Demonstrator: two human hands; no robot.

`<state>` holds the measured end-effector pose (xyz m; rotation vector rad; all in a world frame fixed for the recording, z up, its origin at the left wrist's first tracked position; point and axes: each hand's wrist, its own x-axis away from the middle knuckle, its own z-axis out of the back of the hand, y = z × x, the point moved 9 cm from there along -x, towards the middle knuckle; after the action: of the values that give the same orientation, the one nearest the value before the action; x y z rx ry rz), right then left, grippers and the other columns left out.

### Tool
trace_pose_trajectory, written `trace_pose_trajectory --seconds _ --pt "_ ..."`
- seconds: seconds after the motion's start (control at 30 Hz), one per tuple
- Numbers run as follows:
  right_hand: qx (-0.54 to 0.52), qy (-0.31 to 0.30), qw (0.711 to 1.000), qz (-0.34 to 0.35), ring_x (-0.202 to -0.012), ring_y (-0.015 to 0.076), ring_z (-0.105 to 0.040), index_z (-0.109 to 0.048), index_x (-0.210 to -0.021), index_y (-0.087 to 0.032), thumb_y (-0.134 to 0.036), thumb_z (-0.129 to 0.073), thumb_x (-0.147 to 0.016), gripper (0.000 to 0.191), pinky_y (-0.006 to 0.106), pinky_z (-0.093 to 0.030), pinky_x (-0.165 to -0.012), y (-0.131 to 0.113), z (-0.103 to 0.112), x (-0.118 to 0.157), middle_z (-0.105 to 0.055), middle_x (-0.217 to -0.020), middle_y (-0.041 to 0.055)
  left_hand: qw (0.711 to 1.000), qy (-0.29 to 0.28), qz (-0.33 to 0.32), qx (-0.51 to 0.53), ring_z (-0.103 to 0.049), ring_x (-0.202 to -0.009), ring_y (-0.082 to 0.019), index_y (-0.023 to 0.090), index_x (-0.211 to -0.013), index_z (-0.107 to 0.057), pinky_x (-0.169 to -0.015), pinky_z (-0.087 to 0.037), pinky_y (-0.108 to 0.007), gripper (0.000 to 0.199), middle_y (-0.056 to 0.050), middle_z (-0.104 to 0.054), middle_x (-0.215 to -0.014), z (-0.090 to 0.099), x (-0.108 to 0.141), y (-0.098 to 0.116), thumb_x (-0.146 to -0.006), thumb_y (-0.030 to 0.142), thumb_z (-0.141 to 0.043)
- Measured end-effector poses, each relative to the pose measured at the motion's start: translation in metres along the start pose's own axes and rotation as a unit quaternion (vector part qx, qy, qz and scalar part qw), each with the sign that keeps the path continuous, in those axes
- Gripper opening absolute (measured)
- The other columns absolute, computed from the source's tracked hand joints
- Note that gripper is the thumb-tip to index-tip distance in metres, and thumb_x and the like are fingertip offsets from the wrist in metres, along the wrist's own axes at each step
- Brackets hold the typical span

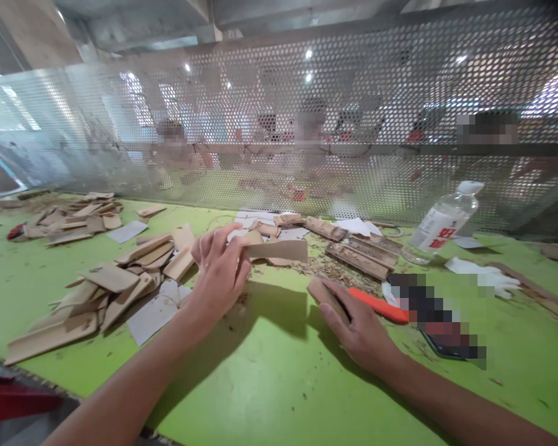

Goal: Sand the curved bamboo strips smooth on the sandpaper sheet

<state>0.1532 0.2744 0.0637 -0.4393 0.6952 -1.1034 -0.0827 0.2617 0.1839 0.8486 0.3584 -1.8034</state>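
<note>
My left hand is raised over the green table, its fingers closed round a pale, curved bamboo piece whose flat end points right. Lower and to the right, my right hand grips a small brown block between thumb and fingers, near the tabletop. Bamboo piece and block are apart. Just beyond my right hand lies an orange-handled tool, its far end hidden. A heap of similar curved bamboo pieces lies left of my left hand, with a white paper sheet beside it.
A perforated metal screen stands along the table's back; blurred people show behind it. Rough dark bamboo strips and shavings lie before it. At right are a clear bottle, a white glove and a phone. Another bamboo heap lies far left.
</note>
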Motion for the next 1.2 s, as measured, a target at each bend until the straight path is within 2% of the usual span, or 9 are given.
trace_pose_trajectory --seconds 0.1,0.27,0.33,0.47,0.53,0.77,1.0,1.07,1.2 --pt "0.002 -0.004 1.0 -0.004 -0.127 0.0358 -0.062 -0.054 -0.145 -0.018 -0.055 -0.045 -0.1 0.059 0.055 -0.051 -0.104 0.0 0.0 0.001 -0.062 -0.143 0.016 0.997 0.043 0.042 0.048 -0.041 -0.13 -0.035 0.024 -0.109 -0.061 -0.109 -0.027 -0.056 0.017 -0.011 -0.048 -0.145 0.006 0.001 -0.009 -0.104 0.021 -0.045" --pt "-0.001 -0.003 1.0 0.008 -0.127 0.0356 -0.062 -0.055 -0.143 -0.016 -0.055 -0.044 -0.101 0.058 0.055 -0.051 -0.104 -0.004 0.0 0.001 -0.063 -0.143 0.017 0.972 0.043 0.106 0.205 -0.064 -0.104 -0.027 0.022 -0.108 -0.061 -0.091 -0.049 -0.04 0.016 -0.008 -0.069 -0.108 -0.004 0.002 -0.033 -0.105 0.031 -0.048" --pt "-0.004 -0.002 1.0 0.008 -0.127 0.0357 -0.062 -0.056 -0.142 -0.017 -0.054 -0.044 -0.101 0.057 0.055 -0.051 -0.104 -0.004 0.0 0.0 -0.063 -0.142 0.0168 0.967 0.059 0.128 0.211 -0.066 -0.101 -0.026 0.02 -0.111 -0.061 -0.087 -0.051 -0.038 0.022 -0.009 -0.069 -0.107 -0.002 0.002 -0.043 -0.106 0.038 -0.048" --pt "-0.005 0.0 1.0 0.007 -0.126 0.0361 -0.063 -0.056 -0.142 -0.018 -0.055 -0.045 -0.1 0.056 0.056 -0.051 -0.103 -0.003 -0.001 -0.001 -0.064 -0.141 0.0168 0.962 0.101 0.156 0.202 -0.053 -0.127 -0.03 0.024 -0.104 -0.07 -0.107 -0.041 -0.046 0.018 -0.009 -0.06 -0.133 0.007 0.0 -0.057 -0.099 0.04 -0.062" --pt "-0.003 0.002 1.0 0.006 -0.126 0.0358 -0.063 -0.056 -0.142 -0.018 -0.054 -0.046 -0.1 0.056 0.056 -0.051 -0.103 -0.002 -0.001 -0.001 -0.065 -0.14 0.0164 0.947 0.105 0.174 0.247 -0.049 -0.131 -0.031 0.025 -0.091 -0.075 -0.114 -0.033 -0.048 0.011 -0.006 -0.061 -0.132 0.005 -0.001 -0.064 -0.09 0.036 -0.072" --pt "-0.002 0.014 1.0 0.014 -0.124 0.035 -0.065 -0.059 -0.14 -0.02 -0.053 -0.048 -0.099 0.054 0.053 -0.053 -0.101 -0.002 0.001 -0.001 -0.066 -0.139 0.015 0.873 0.127 0.262 0.391 -0.068 -0.087 -0.023 0.018 -0.091 -0.069 -0.084 -0.056 -0.037 0.025 -0.004 -0.07 -0.087 -0.014 0.004 -0.086 -0.088 0.043 -0.071" --pt "-0.012 -0.011 1.0 -0.004 -0.126 0.0353 -0.062 -0.056 -0.142 -0.017 -0.057 -0.044 -0.1 0.059 0.055 -0.051 -0.103 -0.001 -0.003 -0.001 -0.063 -0.142 0.0173 0.832 0.158 0.291 0.446 -0.066 -0.085 -0.018 0.021 -0.089 -0.056 -0.082 -0.057 -0.033 0.029 -0.002 -0.065 -0.09 -0.012 0.003 -0.09 -0.087 0.047 -0.068" --pt "-0.014 -0.01 1.0 -0.013 -0.126 0.0362 -0.062 -0.056 -0.141 -0.016 -0.059 -0.044 -0.1 0.061 0.056 -0.049 -0.104 0.001 -0.003 -0.001 -0.063 -0.142 0.0178 0.849 0.16 0.278 0.42 -0.066 -0.088 -0.018 0.022 -0.092 -0.053 -0.08 -0.057 -0.032 0.028 -0.003 -0.064 -0.096 -0.007 0.001 -0.09 -0.092 0.049 -0.061" --pt "-0.027 0.001 0.999 -0.02 -0.126 0.0357 -0.062 -0.056 -0.141 -0.016 -0.059 -0.045 -0.1 0.061 0.055 -0.049 -0.104 0.002 0.0 0.0 -0.064 -0.14 0.0171 0.932 0.087 0.201 0.29 -0.063 -0.083 -0.02 0.022 -0.104 -0.054 -0.072 -0.054 -0.031 0.023 -0.004 -0.063 -0.094 -0.001 -0.005 -0.072 -0.102 0.042 -0.044"
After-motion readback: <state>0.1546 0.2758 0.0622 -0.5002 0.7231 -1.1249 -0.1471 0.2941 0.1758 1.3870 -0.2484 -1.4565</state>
